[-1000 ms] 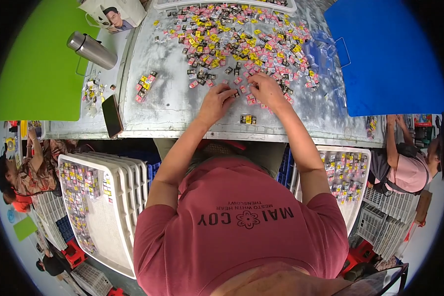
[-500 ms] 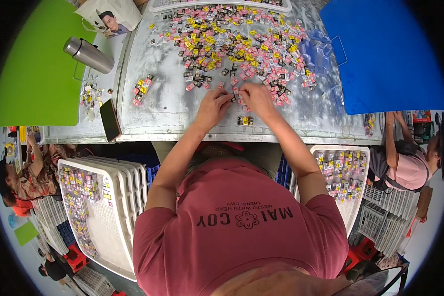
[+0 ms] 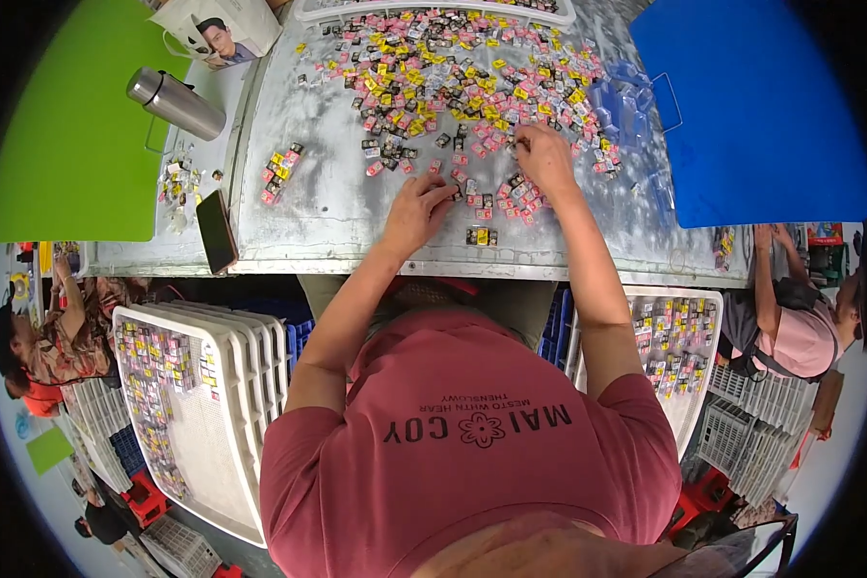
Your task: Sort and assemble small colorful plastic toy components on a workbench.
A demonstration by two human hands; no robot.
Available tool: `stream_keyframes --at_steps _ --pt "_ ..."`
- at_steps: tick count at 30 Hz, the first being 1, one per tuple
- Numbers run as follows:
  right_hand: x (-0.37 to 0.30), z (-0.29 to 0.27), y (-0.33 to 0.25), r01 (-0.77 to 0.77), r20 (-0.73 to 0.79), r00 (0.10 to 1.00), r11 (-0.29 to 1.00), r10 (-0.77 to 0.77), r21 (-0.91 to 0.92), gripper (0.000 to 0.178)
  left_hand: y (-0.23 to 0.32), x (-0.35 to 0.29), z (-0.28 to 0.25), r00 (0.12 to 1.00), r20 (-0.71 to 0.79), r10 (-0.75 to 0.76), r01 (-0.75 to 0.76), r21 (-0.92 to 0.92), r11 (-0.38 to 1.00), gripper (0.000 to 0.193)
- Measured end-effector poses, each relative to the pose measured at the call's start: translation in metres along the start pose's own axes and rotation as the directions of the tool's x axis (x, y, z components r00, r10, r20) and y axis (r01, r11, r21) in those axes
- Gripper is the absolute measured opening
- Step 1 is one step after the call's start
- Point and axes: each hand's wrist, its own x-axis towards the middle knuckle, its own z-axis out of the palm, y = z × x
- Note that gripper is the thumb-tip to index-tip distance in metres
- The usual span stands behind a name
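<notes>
Small flat rectangular pieces in pink, black, yellow and white lie in a wide loose pile (image 3: 433, 72) on the grey metal table (image 3: 328, 217). My left hand (image 3: 418, 214) rests at the pile's near side, thumb and finger closed at a small black piece (image 3: 456, 194). Beside it stands a short column of pink and black pieces (image 3: 479, 200). My right hand (image 3: 546, 162) is at the right part of the pile, fingertips pinched together among the pieces; what they hold is hidden. Nearer me lies a short row of black and yellow pieces (image 3: 482, 236).
A joined group of pieces (image 3: 281, 173), a phone (image 3: 216, 231) and a steel flask (image 3: 178, 104) are on the left. Clear plastic trays (image 3: 621, 111) lie right of the pile. White crates (image 3: 231, 424) stand beside me. Other people work at both sides.
My right hand has moved away from my left hand, right and farther out to the pile, uncovering the pieces near the left fingertips. My left hand has stayed nearly in place.
</notes>
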Motion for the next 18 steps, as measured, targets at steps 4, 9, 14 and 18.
stream_keyframes --at_steps 4,9,14,18 --pt "-0.007 -0.005 -0.002 0.007 -0.001 1.0 0.999 -0.007 -0.044 0.02 -0.002 0.002 0.002 0.999 -0.031 0.023 -0.024 -0.037 0.999 0.027" --pt "-0.009 0.001 -0.012 0.014 0.046 0.999 1.0 -0.014 -0.005 0.019 -0.001 0.001 0.001 1.0 -0.023 0.017 -0.018 -0.04 0.999 0.029" --pt "-0.012 0.0 -0.029 -0.037 0.174 0.985 0.989 0.012 0.146 0.022 -0.002 0.001 0.0 1.0 -0.021 0.01 -0.011 -0.06 0.998 0.03" --pt "-0.017 -0.001 -0.038 -0.234 0.307 0.941 0.932 0.145 0.277 0.023 -0.003 0.001 0.001 1.0 -0.008 0.007 -0.008 -0.061 0.998 0.029"
